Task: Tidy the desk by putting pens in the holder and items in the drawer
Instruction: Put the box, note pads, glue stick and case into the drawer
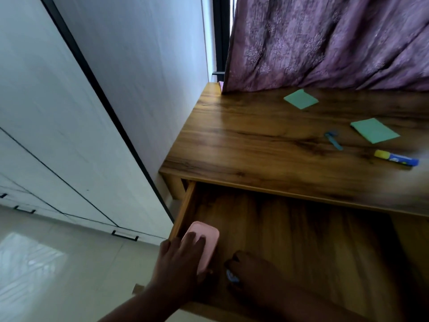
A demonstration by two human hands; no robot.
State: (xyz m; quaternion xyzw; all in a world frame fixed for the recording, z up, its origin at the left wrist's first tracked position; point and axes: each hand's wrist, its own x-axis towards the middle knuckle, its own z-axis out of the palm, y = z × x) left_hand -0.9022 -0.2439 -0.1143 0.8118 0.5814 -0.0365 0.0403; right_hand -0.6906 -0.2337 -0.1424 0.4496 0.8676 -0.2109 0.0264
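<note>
Drawer point(301, 228) stocking: your left hand point(176, 263) clasps the pink case point(204, 238), right hand point(253, 268) grip unclear; next, glue stick point(397, 158) and sticky notes point(375, 130) from desk point(255, 140).

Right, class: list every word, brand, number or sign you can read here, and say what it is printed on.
None can be read.
Glue stick: its blue label carries print, too blurred to read.
Green notes: no writing visible.
Pink box: no print visible.

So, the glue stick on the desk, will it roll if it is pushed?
Probably yes: the glue stick looks cylindrical and lies on its side on the smooth desk. It seems small and rigid, so likely light and easy to pinch.
</note>
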